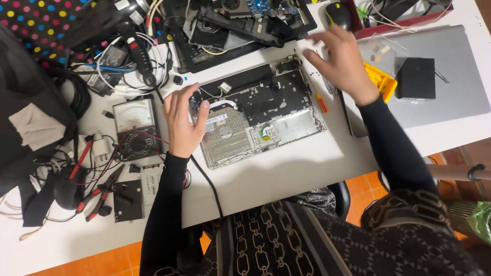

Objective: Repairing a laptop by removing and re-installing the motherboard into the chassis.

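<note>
An opened laptop base (266,115) lies on the white table (286,174), its inner frame and bare metal plates showing. My left hand (182,121) rests on its left edge, fingers loosely curved, holding nothing that I can see. My right hand (341,64) hovers over the base's right rear corner with fingers spread and empty. A small red-handled screwdriver (321,103) lies just right of the base, under my right wrist.
A closed silver laptop (455,97) with a black box (416,77) on it lies at the right. A yellow part (381,81), a black mouse (338,14), another dismantled laptop (240,25), an analog multimeter (136,128), red pliers (99,197) and tangled cables crowd the left.
</note>
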